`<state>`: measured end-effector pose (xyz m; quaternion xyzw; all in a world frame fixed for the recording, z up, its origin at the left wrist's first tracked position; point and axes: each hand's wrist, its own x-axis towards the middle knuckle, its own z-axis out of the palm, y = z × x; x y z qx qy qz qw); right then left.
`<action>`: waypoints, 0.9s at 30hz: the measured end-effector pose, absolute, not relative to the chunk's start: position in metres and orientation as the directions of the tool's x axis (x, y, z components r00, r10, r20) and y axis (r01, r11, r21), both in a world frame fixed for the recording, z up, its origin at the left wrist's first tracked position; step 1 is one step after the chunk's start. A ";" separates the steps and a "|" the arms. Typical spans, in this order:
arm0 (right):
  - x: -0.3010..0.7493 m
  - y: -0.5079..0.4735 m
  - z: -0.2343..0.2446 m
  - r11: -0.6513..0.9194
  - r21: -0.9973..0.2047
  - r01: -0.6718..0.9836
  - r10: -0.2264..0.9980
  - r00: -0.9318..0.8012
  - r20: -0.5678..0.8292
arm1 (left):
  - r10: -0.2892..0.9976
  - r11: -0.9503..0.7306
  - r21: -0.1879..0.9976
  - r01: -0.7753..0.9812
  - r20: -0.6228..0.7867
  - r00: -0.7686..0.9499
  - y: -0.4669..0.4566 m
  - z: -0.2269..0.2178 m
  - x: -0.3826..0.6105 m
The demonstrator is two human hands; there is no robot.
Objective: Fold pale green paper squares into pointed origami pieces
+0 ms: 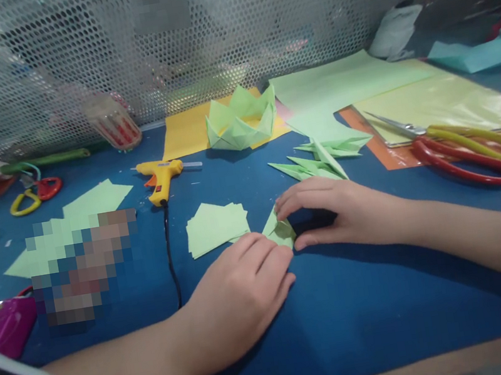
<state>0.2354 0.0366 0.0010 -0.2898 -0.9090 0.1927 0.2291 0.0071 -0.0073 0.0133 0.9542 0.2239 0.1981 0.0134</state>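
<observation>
A small piece of light green paper [279, 232], partly folded, lies on the blue table in front of me. My left hand [249, 286] rests palm-down at its near left edge, fingers together and their tips pressing on it. From the other side my right hand [337, 208] curves over the paper, with fingertips and thumb at its right edge. My fingers cover part of its shape. Beside my left hand sits a stack of green paper pieces [216, 226]. Pointed folded green paper shapes [317, 161] lie just beyond my right hand.
A yellow glue gun [162, 177] trails a black cord toward my left forearm. Behind stands a folded green paper ring [241, 129]. Large red-and-yellow scissors [468, 153] lie at right on paper sheets [445, 96]. More green sheets [95, 199] are at left. A perforated metal screen [227, 39] closes the back.
</observation>
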 end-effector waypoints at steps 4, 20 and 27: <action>0.236 0.037 0.000 0.832 -0.343 0.436 0.543 -0.765 0.347 | 0.367 -0.910 -0.039 0.412 0.387 0.846 -0.008 0.015 0.004; 0.235 0.037 -0.003 0.815 -0.315 0.487 0.578 -0.725 0.375 | 0.445 -0.786 -0.326 0.526 0.293 0.846 -0.001 0.018 -0.005; 0.234 0.038 -0.006 0.763 -0.444 0.469 0.632 -0.684 0.364 | 0.431 -0.769 -0.370 0.521 0.302 0.850 0.001 0.015 -0.002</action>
